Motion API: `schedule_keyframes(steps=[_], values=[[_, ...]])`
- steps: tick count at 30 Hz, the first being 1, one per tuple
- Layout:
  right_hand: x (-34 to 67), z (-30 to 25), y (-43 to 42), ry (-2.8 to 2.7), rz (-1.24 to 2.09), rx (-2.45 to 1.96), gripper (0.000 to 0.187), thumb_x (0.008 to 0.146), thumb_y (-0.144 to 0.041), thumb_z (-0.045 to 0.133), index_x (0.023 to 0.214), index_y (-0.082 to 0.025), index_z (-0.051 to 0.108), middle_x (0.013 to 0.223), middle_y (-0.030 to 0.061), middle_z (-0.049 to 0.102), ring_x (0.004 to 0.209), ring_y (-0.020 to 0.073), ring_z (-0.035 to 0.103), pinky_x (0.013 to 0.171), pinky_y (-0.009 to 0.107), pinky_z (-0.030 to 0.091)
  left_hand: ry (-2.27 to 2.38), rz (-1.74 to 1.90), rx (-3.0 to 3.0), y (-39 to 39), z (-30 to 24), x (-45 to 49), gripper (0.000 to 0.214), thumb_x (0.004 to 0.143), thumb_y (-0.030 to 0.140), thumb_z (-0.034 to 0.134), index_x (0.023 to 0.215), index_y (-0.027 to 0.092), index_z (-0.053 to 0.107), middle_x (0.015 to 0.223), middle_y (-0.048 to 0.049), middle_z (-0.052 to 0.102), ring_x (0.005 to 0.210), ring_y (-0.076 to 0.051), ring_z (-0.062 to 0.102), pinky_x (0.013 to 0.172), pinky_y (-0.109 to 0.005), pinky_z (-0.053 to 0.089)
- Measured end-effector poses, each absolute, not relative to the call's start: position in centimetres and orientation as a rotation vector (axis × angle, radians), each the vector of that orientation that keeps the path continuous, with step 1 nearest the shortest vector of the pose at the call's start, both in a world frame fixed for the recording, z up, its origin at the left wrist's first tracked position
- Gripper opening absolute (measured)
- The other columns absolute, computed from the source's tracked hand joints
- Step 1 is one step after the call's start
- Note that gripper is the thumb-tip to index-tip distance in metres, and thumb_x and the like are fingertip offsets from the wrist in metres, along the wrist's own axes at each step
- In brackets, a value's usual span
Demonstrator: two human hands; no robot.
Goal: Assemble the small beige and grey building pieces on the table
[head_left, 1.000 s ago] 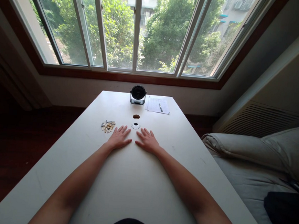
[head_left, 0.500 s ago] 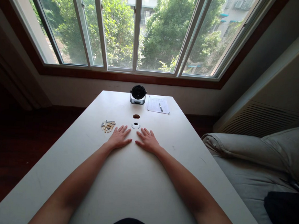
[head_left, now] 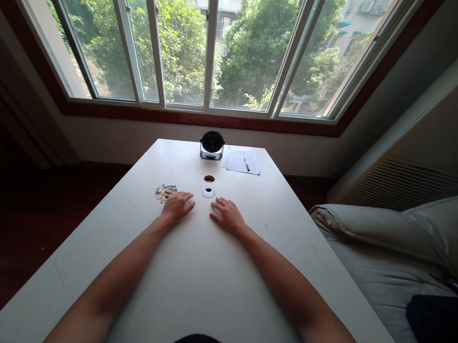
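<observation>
Lying beside left hand (head_left: pixel 177 206): small pieces (head_left: pixel 165 192); fan (head_left: pixel 212 142) beyond.

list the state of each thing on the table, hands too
Left hand: palm down, fingers bent, beside the small pieces
Right hand: palm down, fingers slightly bent
Small pieces: loose, in a pile
Round cover: lying off the hole
Hole: uncovered
Black round device: upright on its stand; on or off unclear
Paper: lying flat
Pen: lying on the paper

Paper (head_left: pixel 236 161) w/ faint lines of txt, too sm. to read, no legible labels or nos.
</observation>
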State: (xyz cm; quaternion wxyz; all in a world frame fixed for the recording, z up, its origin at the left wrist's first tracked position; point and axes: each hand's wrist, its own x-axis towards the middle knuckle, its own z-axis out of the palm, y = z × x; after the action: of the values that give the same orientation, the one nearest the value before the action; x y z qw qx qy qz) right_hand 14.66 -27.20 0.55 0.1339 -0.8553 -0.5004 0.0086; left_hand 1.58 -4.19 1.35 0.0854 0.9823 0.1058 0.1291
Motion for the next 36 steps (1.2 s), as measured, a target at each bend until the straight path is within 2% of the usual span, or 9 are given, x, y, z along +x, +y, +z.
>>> schedule_keyframes(steps=[3, 5, 9, 13, 22, 30, 36], values=[[14.9, 0.6, -27.5, -1.3, -0.033, -2.428, 0.05, 0.102, -0.051, 0.027, 0.128, -0.028, 0.064, 0.131, 0.0055, 0.062, 0.121, 0.0227, 0.054, 0.104, 0.035, 0.038, 0.569, 0.585, 2.901, -1.7, 1.6, 1.1, 0.047, 0.098, 0.043, 0.036, 0.134, 0.024, 0.059, 0.145, -0.0056, 0.054, 0.137, -0.026, 0.041, 0.12, -0.043, 0.024], [15.1, 0.5, -27.5, -1.223, -0.065, -2.404, 0.048, 0.103, -0.048, 0.027, 0.117, -0.026, 0.068, 0.116, 0.0059, 0.068, 0.106, 0.0214, 0.06, 0.094, 0.032, 0.043, 0.736, 0.665, 2.871, 0.2, 1.2, 0.9, 0.049, 0.095, 0.043, 0.04, 0.137, 0.021, 0.055, 0.149, -0.0087, 0.049, 0.139, -0.029, 0.038, 0.12, -0.045, 0.023], [15.3, 0.2, -27.3, -1.126, -0.2, -2.268, 0.04, 0.102, -0.042, 0.036, 0.099, -0.023, 0.07, 0.099, 0.0048, 0.071, 0.083, 0.0183, 0.062, 0.082, 0.029, 0.044, 0.903, 0.55, 2.814, 2.8, -0.4, 1.1, 0.061, 0.093, 0.05, 0.044, 0.145, 0.019, 0.047, 0.151, -0.013, 0.044, 0.142, -0.032, 0.033, 0.118, -0.047, 0.024], [15.4, -0.3, -27.0, -1.091, -0.285, -2.1, 0.028, 0.098, -0.035, 0.046, 0.086, -0.022, 0.068, 0.087, 0.0027, 0.069, 0.072, 0.016, 0.059, 0.072, 0.027, 0.042, 0.817, 0.356, 2.816, 3.3, -1.7, 1.9, 0.068, 0.091, 0.057, 0.045, 0.15, 0.024, 0.039, 0.159, -0.0114, 0.034, 0.147, -0.033, 0.024, 0.119, -0.05, 0.017], [15.5, -0.3, -26.9, -1.09, -0.282, -2.049, 0.021, 0.095, -0.029, 0.051, 0.08, -0.022, 0.065, 0.08, 0.0003, 0.066, 0.064, 0.0132, 0.053, 0.068, 0.025, 0.039, 0.381, 0.322, 2.908, 0.4, -2.6, 3.4, 0.06, 0.094, 0.055, 0.042, 0.148, 0.03, 0.041, 0.16, -0.007, 0.032, 0.149, -0.03, 0.021, 0.12, -0.048, 0.016], [15.1, 0.0, -26.9, -1.134, -0.255, -2.061, 0.021, 0.094, -0.028, 0.052, 0.078, -0.021, 0.063, 0.08, 0.0001, 0.066, 0.065, 0.0126, 0.053, 0.069, 0.024, 0.038, 0.434, 0.38, 2.905, 0.8, -2.0, 6.8, 0.069, 0.091, 0.057, 0.047, 0.152, 0.026, 0.037, 0.161, -0.0101, 0.029, 0.148, -0.033, 0.023, 0.119, -0.05, 0.018], [15.1, 0.1, -26.9, -1.147, -0.219, -2.071, 0.022, 0.094, -0.028, 0.052, 0.077, -0.021, 0.063, 0.079, 0.0004, 0.065, 0.067, 0.0129, 0.054, 0.067, 0.024, 0.037, 0.46, 0.268, 2.908, 1.1, -1.8, 8.8, 0.067, 0.092, 0.058, 0.042, 0.151, 0.027, 0.037, 0.163, -0.0088, 0.027, 0.149, -0.032, 0.021, 0.118, -0.053, 0.016]])
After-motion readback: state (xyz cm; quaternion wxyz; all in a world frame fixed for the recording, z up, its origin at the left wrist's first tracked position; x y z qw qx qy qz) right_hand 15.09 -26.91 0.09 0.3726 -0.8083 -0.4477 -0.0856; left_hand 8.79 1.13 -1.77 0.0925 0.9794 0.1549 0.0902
